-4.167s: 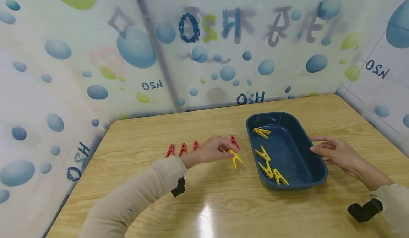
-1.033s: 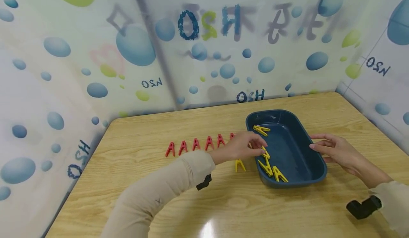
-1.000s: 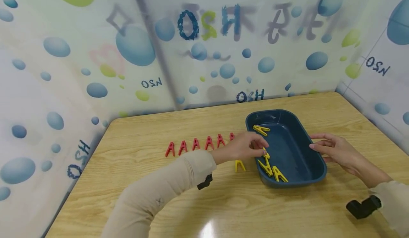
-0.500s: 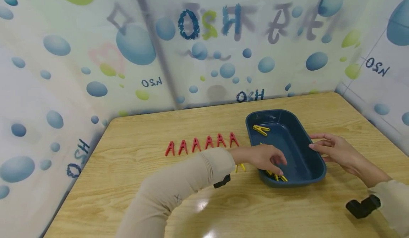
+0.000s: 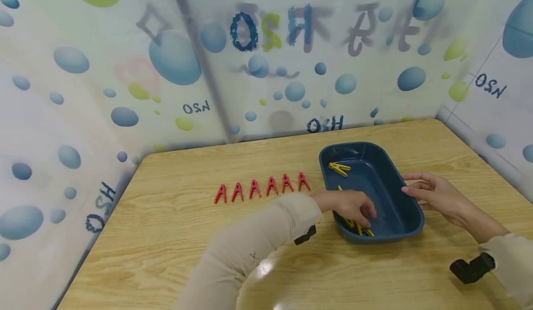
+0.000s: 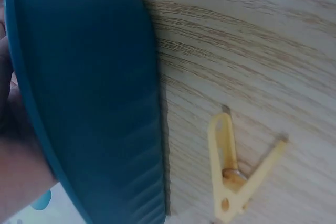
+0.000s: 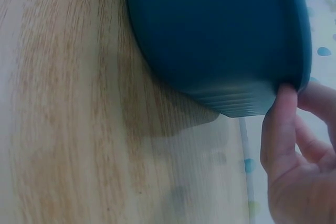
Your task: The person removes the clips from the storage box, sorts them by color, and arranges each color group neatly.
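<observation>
My left hand [image 5: 351, 206] reaches over the near-left rim of a dark blue plastic bin [image 5: 387, 208], fingers bent down among yellow clothespins [image 5: 359, 230] there. Whether it pinches one is hidden under the hand. Another yellow clothespin [image 5: 339, 169] lies at the bin's far-left corner. On the table just outside the bin's left wall, one more yellow clothespin [image 6: 215, 161] shows in the left wrist view; my sleeve mostly covers it in the head view. My right hand [image 5: 441, 196] touches the bin's right side, thumb and fingers relaxed against the rim.
A row of several red clothespins [image 5: 255, 189] stands spaced out on the wooden table [image 5: 175, 236], left of the bin. Behind the table hangs a patterned curtain [image 5: 287, 69].
Earlier my left hand held a yellow clothespin beside the red row; that clothespin now lies on the table. The left hand has moved right and into the bin. The right hand stays put.
</observation>
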Demonstrator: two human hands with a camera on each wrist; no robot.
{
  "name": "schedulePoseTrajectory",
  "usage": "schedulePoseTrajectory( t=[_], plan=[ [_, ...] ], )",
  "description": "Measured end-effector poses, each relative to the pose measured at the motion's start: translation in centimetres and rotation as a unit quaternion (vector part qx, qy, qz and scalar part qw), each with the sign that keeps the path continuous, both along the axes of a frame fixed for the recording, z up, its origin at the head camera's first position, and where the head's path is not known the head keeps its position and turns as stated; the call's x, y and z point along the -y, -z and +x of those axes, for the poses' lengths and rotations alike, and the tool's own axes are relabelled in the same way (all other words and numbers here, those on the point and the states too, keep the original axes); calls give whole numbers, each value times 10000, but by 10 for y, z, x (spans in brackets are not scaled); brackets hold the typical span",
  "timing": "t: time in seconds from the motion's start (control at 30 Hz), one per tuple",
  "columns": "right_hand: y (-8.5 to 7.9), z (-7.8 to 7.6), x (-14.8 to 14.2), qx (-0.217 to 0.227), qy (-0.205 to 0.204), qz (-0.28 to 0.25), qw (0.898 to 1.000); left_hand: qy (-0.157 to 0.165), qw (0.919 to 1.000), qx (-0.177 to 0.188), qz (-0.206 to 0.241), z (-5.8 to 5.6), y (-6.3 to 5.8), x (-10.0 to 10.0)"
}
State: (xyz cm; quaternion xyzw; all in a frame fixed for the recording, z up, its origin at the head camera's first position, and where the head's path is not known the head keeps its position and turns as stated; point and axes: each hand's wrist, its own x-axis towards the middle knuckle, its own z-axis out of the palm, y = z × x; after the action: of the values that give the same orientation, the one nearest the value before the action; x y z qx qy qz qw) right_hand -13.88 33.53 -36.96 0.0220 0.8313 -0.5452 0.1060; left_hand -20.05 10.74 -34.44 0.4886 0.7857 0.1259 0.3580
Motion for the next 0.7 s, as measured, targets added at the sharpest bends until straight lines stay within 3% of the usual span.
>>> schedulePoseTrajectory(
  t=[0.27, 0.7],
  plan=[
    [0, 0, -1, -18, 12, -45, 10000, -51, 9992, 174, -355, -2, 3, -8],
    [0, 0, 0, -48, -16, -46, 10000, 99, 9987, 48, -497, -2, 8, -15]
  ],
)
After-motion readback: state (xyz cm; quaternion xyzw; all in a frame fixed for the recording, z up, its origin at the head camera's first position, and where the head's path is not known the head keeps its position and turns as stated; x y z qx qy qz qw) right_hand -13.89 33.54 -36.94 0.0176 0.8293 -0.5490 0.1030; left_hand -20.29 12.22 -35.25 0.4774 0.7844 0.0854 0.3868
